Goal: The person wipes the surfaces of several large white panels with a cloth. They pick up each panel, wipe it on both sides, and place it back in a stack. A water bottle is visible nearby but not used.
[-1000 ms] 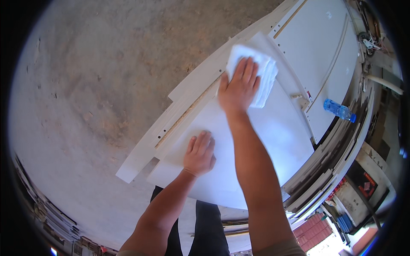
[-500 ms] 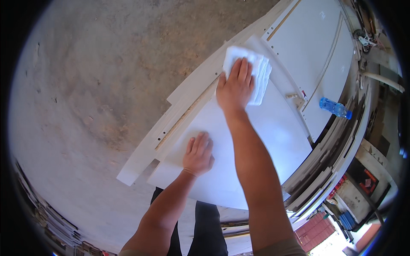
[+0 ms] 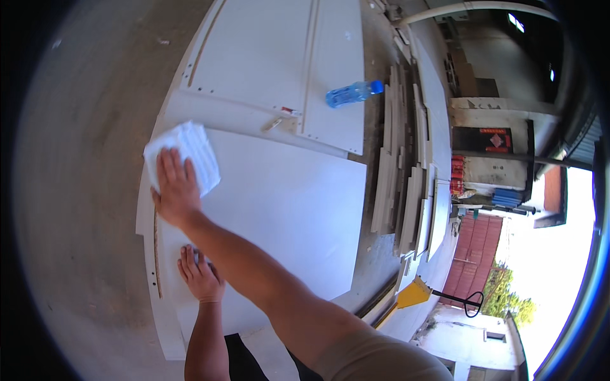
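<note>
The person is working over a large white panel [image 3: 298, 209], and the right hand [image 3: 175, 190] is pressing on a folded white cloth [image 3: 202, 149], which is lying at the panel's far left corner. That hand's fingers are stretching across the cloth rather than curling round it, so it is bearing down without clenching. The left hand [image 3: 202, 276] is resting palm down on the panel nearer the body, its fingers slightly parted and grasping nothing that shows. The person is apparently making a wiping pass over the panel's face, the left hand probably steadying it. The next move is seemingly calling for even, flat pressure and a sweep across the surface rightward, while a blue-tinted bottle [image 3: 348, 94] is lying well apart on another white panel [image 3: 333, 38]
</note>
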### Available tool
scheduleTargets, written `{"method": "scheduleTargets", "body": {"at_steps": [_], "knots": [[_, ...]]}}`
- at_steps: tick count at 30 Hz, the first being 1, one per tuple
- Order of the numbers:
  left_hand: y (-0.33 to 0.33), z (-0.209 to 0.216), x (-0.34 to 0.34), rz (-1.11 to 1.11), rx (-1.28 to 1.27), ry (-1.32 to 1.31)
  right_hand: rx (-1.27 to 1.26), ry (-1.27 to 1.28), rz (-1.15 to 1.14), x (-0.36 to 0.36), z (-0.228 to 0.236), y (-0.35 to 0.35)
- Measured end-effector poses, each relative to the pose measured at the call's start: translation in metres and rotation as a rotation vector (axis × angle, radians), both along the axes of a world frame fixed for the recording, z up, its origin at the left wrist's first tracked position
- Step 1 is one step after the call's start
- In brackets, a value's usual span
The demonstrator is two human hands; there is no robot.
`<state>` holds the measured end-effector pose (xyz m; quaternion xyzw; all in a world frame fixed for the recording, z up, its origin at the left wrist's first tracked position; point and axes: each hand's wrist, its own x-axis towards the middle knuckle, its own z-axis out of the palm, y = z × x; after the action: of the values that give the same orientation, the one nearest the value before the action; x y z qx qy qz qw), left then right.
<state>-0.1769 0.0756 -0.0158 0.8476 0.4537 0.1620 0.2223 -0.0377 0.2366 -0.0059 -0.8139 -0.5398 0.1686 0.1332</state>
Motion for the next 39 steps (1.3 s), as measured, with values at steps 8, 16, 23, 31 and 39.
{"method": "scheduleTargets", "body": {"at_steps": [8, 16, 23, 31, 39], "knots": [[-0.002, -0.007, -0.007, -0.053, 0.017, 0.086, 0.08, -0.047, -0.103, 0.02, -0.004, 0.024], [-0.001, -0.012, -0.01, -0.013, 0.029, 0.04, 0.008, -0.02, 0.014, -0.004, -0.002, 0.008], [-0.008, -0.007, -0.011, -0.068, -0.01, 0.069, 0.149, -0.039, -0.105, 0.02, -0.017, 0.02], [-0.001, -0.011, -0.01, -0.005, 0.043, 0.049, -0.018, 0.005, 0.004, 0.003, 0.005, 0.016], [0.002, -0.003, -0.009, -0.012, -0.092, -0.078, 0.072, -0.097, -0.063, 0.004, -0.018, 0.014]]}}
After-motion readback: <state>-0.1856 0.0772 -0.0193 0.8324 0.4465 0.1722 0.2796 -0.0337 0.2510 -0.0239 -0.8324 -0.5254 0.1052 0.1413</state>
